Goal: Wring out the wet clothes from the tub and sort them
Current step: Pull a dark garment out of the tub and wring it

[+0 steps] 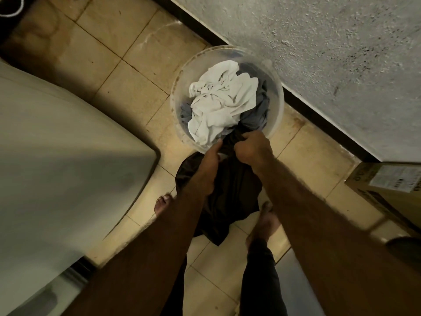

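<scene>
Gripping a dark garment (227, 190) at the near rim of the tub (177, 87), we curl the fingers (241, 150) of our left hand (208, 165) and right hand (252, 147) around it; a white cloth (223, 106) lies inside the tub.

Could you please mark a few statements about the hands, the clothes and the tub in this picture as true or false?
1. Both the left hand and the right hand grip the dark garment. True.
2. The white cloth lies spread on the floor tiles. False: it lies crumpled on top of the pile inside the tub.
3. The tub is opaque black. False: it is round and see-through.
4. A grey cloth shows beneath and beside the white cloth in the tub. True.
</scene>
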Motion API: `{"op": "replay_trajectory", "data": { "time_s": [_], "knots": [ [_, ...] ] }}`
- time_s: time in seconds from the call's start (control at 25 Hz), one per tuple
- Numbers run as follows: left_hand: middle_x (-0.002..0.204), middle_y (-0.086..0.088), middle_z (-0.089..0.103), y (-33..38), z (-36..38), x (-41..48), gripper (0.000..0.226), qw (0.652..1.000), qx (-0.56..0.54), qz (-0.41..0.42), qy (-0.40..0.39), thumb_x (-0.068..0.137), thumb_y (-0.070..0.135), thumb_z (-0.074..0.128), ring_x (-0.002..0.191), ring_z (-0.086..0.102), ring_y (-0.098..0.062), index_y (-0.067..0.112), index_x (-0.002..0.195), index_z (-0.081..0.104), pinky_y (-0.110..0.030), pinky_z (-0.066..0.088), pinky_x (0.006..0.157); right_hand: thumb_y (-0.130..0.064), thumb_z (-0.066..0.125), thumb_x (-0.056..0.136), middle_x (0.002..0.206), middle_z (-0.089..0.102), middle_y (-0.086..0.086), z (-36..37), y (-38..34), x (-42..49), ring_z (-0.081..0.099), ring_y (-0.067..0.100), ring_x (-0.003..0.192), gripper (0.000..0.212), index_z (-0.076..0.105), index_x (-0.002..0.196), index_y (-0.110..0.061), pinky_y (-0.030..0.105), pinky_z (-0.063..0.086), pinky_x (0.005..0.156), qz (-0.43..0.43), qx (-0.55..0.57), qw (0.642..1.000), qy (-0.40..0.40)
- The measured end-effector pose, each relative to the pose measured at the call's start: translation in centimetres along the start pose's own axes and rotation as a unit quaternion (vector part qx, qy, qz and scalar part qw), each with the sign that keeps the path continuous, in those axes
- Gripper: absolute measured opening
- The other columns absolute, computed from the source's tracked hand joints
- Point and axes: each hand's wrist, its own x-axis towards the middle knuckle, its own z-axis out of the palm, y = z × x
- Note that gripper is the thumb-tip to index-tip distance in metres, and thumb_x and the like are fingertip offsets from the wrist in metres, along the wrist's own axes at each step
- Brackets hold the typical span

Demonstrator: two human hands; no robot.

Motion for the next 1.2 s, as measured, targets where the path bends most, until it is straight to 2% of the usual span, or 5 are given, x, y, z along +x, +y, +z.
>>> {"op": "replay_trajectory", "data": {
  "time_s": [0.24,0.68,0.88,1.0,1.2],
  "knots": [
    [0.125,-0.016,0.067,0.4,2.2,2.1,0.05,1.0,-0.016,0.009,-0.01,0.105,0.035,0.04,0.111,0.06,-0.026,0.002,0.142,0.046,-0.03,0.052,0.091,-0.022,0.059,0.077,0.096,0.073,0.01,-1.0,0.8,-3.3,0.069,0.032,0.091,0.034,0.076,0.105,-0.016,0.033,0.054,0.072,0.001,0.083,0.996,0.019],
    [0.13,-0.011,0.064,0.7,1.7,3.5,0.044,0.998,-0.008,0.015,-0.061,0.098,0.036,0.057,0.111,0.065,-0.027,0.012,0.135,0.057,-0.035,0.057,0.089,-0.003,0.063,0.081,0.077,0.077,0.008,-2.9,2.5,-8.1,0.073,0.025,0.075,0.028,0.081,0.082,-0.024,0.035,0.06,0.071,-0.042,0.179,0.982,-0.044],
    [0.119,-0.021,0.067,1.2,1.7,3.4,0.042,0.964,0.262,-0.01,0.045,0.087,0.015,0.068,0.087,0.065,-0.027,-0.004,0.124,0.062,-0.032,0.054,0.068,-0.01,0.076,0.081,0.098,0.079,0.011,-3.2,4.3,-6.1,0.074,0.031,0.095,0.017,0.08,0.097,-0.014,0.046,0.058,0.095,0.065,0.233,0.955,-0.171],
    [0.121,-0.02,0.067,0.3,0.5,2.6,0.052,0.944,0.323,0.035,0.062,0.078,0.022,0.067,0.103,0.067,-0.033,-0.003,0.123,0.061,-0.04,0.057,0.089,-0.043,0.077,0.083,0.114,0.071,0.0,-2.0,3.4,-3.8,0.068,0.023,0.103,0.05,0.068,0.12,-0.01,0.033,0.053,0.09,0.083,0.235,0.967,-0.059],
    [0.105,-0.011,0.074,-2.9,-0.6,-1.1,0.041,0.909,0.366,0.2,0.006,0.077,0.024,0.052,0.092,0.071,-0.028,0.006,0.11,0.069,-0.042,0.059,0.083,-0.032,0.087,0.076,0.146,0.052,0.012,1.6,0.9,-0.3,0.052,0.032,0.133,0.096,0.036,0.151,-0.002,0.037,0.047,0.105,0.073,0.223,0.97,-0.058]
  ]
}}
